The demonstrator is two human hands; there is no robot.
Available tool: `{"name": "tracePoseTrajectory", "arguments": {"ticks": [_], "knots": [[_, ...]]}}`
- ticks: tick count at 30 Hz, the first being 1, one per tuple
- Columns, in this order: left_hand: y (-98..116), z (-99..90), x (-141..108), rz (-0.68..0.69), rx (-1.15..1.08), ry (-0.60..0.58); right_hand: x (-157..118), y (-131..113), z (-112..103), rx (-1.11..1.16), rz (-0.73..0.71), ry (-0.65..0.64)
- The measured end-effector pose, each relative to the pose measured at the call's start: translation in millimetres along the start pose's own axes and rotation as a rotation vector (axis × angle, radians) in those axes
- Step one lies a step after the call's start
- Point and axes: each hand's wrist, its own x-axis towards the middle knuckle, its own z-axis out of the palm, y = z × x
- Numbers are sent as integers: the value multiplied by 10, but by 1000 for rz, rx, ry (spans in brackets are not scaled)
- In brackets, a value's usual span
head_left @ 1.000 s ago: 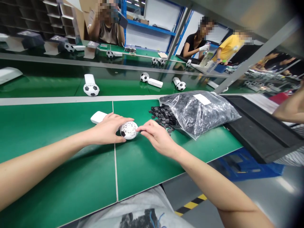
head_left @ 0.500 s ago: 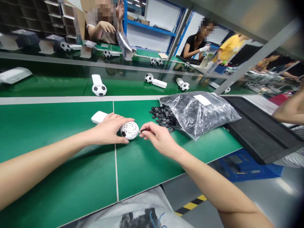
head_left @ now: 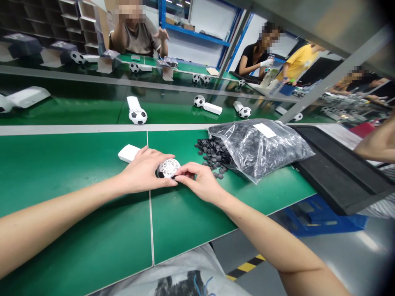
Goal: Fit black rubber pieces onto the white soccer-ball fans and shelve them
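white latticed ball [head_left: 169, 169] is held in the left hand [head_left: 148, 170], a black patch [head_left: 161, 174] seated, its top unfilled; a dark piece [head_left: 173, 177] is pinched by the right hand [head_left: 200, 181].

the left grip [head_left: 147, 171] and right grip [head_left: 202, 181] are bare, slim-fingered hands on slender bare forearms [head_left: 262, 234]. the torso wears a pale grey top [head_left: 175, 267], softly creased, with a ragged black patch [head_left: 189, 283]. beside it curve thin blue lines [head_left: 196, 283]; print or cord, i cannot tell.
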Motion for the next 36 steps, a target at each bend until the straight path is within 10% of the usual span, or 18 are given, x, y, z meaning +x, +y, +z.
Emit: {"name": "tracePoseTrajectory", "arguments": {"ticks": [15,24,32,36], "knots": [[31,-12,-2,5,-2,4,67,-1,-52,-75,-16,-14],[30,17,-2,11,-74,37,138,161,26,259,162,-110],[-60,0,12,104,-75,-16,403,504,-474,-908,47,87],[-21,-38,-35,97,-108,-148,424,604,-520,-1006,23,8]]}}
